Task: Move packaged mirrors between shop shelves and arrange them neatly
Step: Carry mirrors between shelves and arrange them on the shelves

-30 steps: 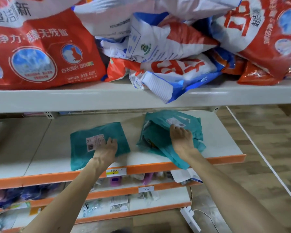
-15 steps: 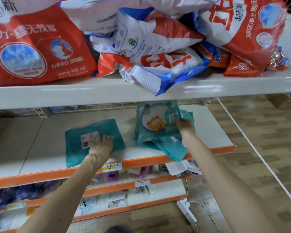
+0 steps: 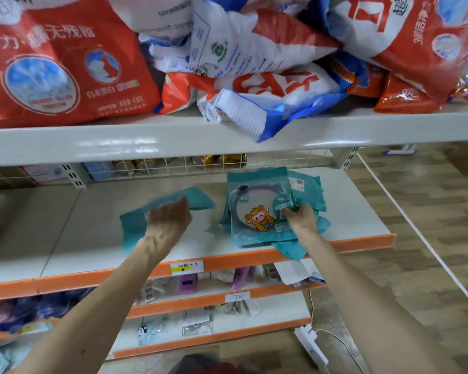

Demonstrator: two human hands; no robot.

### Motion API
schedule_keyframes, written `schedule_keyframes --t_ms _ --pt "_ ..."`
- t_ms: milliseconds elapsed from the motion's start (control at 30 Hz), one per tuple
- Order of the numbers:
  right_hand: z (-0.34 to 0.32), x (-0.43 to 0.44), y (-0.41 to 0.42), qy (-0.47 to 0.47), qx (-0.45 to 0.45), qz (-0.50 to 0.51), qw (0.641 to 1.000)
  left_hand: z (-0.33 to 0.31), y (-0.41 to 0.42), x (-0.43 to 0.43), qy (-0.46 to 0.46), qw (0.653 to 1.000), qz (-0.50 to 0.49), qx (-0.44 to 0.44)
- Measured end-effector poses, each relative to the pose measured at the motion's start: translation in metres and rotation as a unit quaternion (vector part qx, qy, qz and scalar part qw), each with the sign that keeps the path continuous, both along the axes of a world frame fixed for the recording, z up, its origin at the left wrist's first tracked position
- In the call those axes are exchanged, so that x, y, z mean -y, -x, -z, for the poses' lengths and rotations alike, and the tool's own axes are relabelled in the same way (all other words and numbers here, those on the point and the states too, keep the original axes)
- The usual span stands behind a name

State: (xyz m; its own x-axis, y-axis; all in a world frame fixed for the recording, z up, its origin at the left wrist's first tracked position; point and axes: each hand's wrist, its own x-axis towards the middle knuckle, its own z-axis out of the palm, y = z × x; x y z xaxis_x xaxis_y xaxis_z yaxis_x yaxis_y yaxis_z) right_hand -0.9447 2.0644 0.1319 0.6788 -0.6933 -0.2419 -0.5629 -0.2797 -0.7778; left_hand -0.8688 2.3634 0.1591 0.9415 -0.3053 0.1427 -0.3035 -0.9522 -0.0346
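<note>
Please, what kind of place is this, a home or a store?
Most likely a small shop: metal shelves with orange front edges, handwritten price tags on them, and piled detergent bags above.

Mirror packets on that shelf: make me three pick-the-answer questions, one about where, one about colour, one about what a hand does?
1. Where does the cartoon mirror packet lie? A floor. B on other teal packets on the shelf. C top shelf.
2. What colour is the shelf's front strip? A orange. B green. C black.
3. What does the right hand do? A hangs empty. B grips the cartoon mirror packet. C pushes a red bag.
Answers: B, teal packets stick out beneath it; A, plainly orange; B, it clasps the packet's right edge.
</note>
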Motion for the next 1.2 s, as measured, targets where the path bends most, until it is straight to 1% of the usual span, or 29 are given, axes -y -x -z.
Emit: schedule_keyframes --t_ms 100,133,200,233,267,300,333,400,467,533,600,700,733,800,867,1067,1133,1200 --pt "-0.008 0.001 -0.003 -0.021 -0.024 0.001 1.0 -0.048 -0.005 0.015 0.082 0.993 0.03 0.082" --pt "-0.01 0.002 -0.004 -0.021 -0.032 0.0 0.999 -0.059 -0.01 0.015 0.111 0.989 0.028 0.092" --pt "-0.012 0.006 -0.006 -0.021 -0.043 -0.003 0.999 -0.071 -0.019 0.012 0.186 0.979 0.007 0.082" --pt "-0.014 0.007 -0.007 -0.023 -0.046 -0.004 0.999 -0.077 -0.02 0.01 0.233 0.969 0.012 0.087" --pt "-0.015 0.007 -0.007 -0.027 -0.048 -0.006 0.998 -0.076 -0.025 0.007 0.305 0.947 0.018 0.097" --pt "-0.015 0.009 -0.008 -0.033 -0.052 -0.008 0.998 -0.076 -0.027 0.005 0.387 0.917 0.012 0.1" --pt "-0.014 0.01 -0.009 -0.043 -0.053 -0.012 0.998 -0.071 -0.034 0.001 0.447 0.891 -0.007 0.076" --pt "-0.012 0.01 -0.01 -0.072 -0.045 -0.018 0.996 -0.05 -0.052 -0.009 0.517 0.854 -0.061 -0.02" --pt "-0.013 0.01 -0.011 -0.09 -0.037 -0.017 0.995 -0.026 -0.06 -0.017 0.522 0.834 -0.132 -0.116" --pt "-0.012 0.011 -0.012 -0.095 -0.039 -0.01 0.995 -0.013 -0.05 -0.019 0.511 0.825 -0.178 -0.163" --pt "-0.005 0.015 -0.014 -0.091 -0.042 -0.011 0.995 -0.002 -0.039 -0.02 0.509 0.818 -0.19 -0.187" --pt "0.006 0.017 -0.014 -0.091 -0.02 -0.013 0.996 0.009 -0.036 -0.032 0.472 0.82 -0.194 -0.26" --pt "0.006 0.016 -0.014 -0.099 -0.011 -0.006 0.995 0.013 -0.039 -0.037 0.469 0.813 -0.202 -0.28" --pt "0.003 0.012 -0.011 -0.139 0.004 0.016 0.99 0.014 -0.038 -0.044 0.501 0.78 -0.21 -0.31" --pt "-0.003 0.008 -0.007 -0.147 0.009 0.032 0.989 0.011 -0.036 -0.048 0.537 0.751 -0.215 -0.317" --pt "-0.047 -0.009 0.002 -0.065 -0.017 0.031 0.997 -0.027 -0.033 -0.046 0.562 0.753 -0.213 -0.268" --pt "-0.068 -0.015 0.005 -0.056 -0.005 0.023 0.998 -0.039 -0.028 -0.048 0.584 0.741 -0.213 -0.255" --pt "-0.083 -0.022 0.011 -0.053 0.013 0.005 0.999 -0.047 -0.018 -0.053 0.606 0.72 -0.222 -0.256"
